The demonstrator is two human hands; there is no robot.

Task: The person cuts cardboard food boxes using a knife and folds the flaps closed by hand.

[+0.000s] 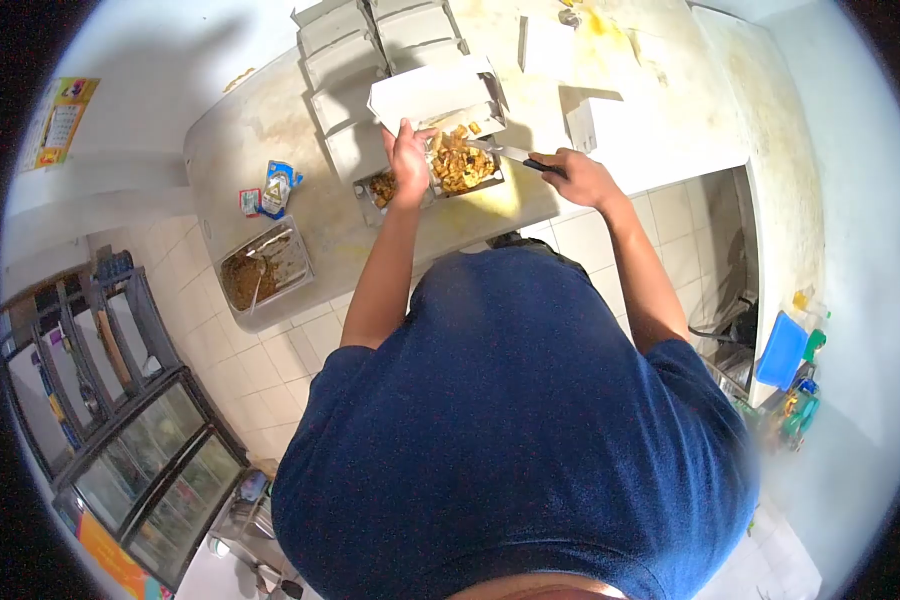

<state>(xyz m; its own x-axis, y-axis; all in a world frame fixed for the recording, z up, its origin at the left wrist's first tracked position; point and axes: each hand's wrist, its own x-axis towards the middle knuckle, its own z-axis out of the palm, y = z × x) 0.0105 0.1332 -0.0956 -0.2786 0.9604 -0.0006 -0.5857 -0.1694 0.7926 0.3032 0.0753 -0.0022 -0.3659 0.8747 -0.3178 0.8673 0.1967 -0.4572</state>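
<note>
My right hand (578, 178) is closed around the black handle of a metal utensil (507, 151). Its blade reaches left, over browned food pieces (460, 166) in an open white box. At the left side of that food is my left hand (407, 160), its fingers apart and pointing up, close to the box edge; whether it touches the box is hard to tell. The box's white lid (432, 93) stands raised behind the food. Just left of my left wrist, a smaller portion of dark food (381, 188) lies in a compartment.
Several open white boxes (342, 70) stand in rows at the back. A metal tray (308, 268) with brown food and a spoon sits at the counter's left end, below blue and red packets (279, 190). White box pieces (598, 122) lie to the right.
</note>
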